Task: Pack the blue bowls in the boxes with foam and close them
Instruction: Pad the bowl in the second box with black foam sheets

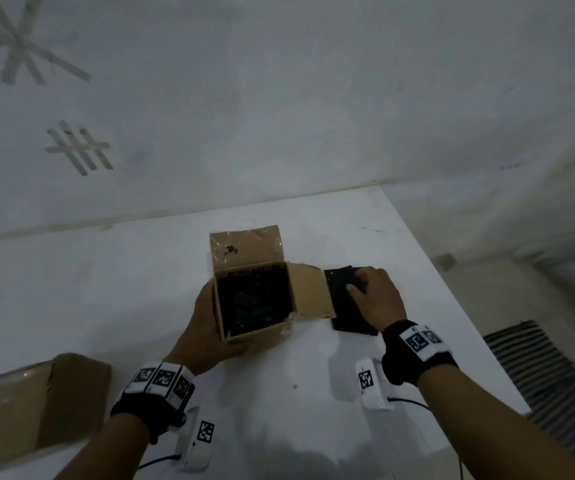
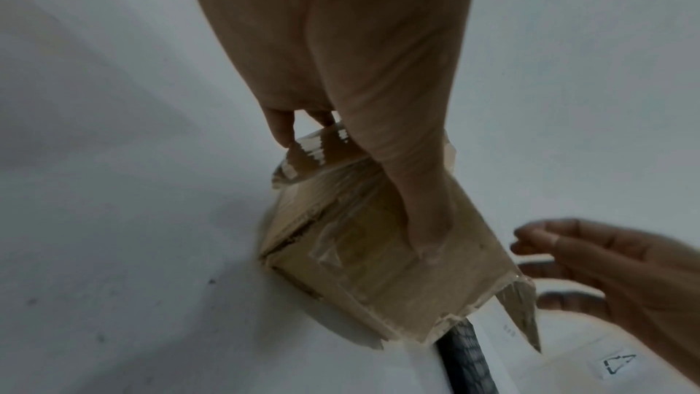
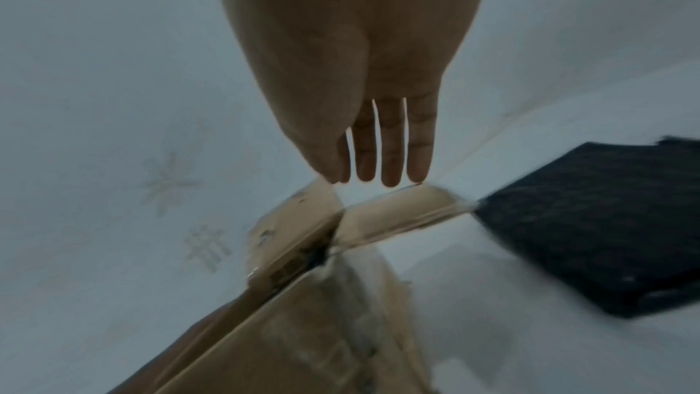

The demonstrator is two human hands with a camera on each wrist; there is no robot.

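A small cardboard box [image 1: 255, 336] stands open in the middle of the white table [image 1: 106, 289], its back flap up and its right flap [image 1: 310, 296] folded outward. Its inside [image 1: 253, 301] is dark; I cannot make out a blue bowl there. My left hand [image 1: 215, 323] grips the box, thumb [image 2: 424, 220] along the near wall and fingers round the left side. A black foam square [image 1: 346, 317] lies just right of the box. My right hand [image 1: 372, 292] hovers over its far part, fingers [image 3: 390, 161] straight and holding nothing.
A second, larger cardboard box [image 1: 37, 410] lies at the near left. The table's right edge [image 1: 452, 306] runs close past the foam, with a striped mat [image 1: 556, 393] on the floor beyond. A wall with tape marks [image 1: 78, 147] stands behind the table.
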